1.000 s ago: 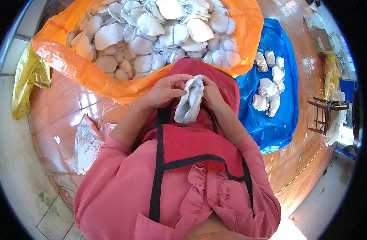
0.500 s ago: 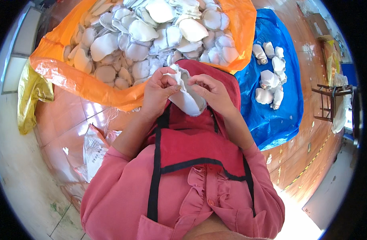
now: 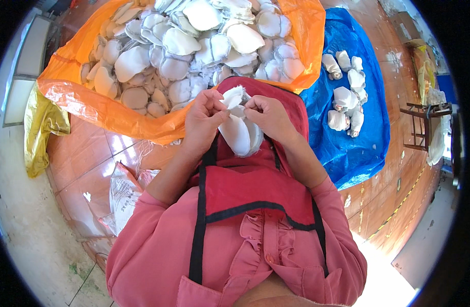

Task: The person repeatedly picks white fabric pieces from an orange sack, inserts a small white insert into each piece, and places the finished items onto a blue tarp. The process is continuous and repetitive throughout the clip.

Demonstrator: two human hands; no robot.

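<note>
White fabric piece [image 3: 236, 137] held two-handed

The piece hangs above the red apron [image 3: 253, 192], its upper edges pinched from both sides, apparently to spread the opening. Left hand [image 3: 204, 120]: fingers closed on the left edge. Right hand [image 3: 272, 120]: fingers gripping the opposite edge. Both forearms [image 3: 302, 161] angle inward. Orange sheeting [image 3: 143, 125] ahead carries similar pieces [image 3: 181, 42], presumably for easy reach.

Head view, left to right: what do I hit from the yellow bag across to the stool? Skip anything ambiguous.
Yellow bag → whitish sack → left hand → white fabric piece → right hand → blue plastic sheet → wooden stool.
</note>
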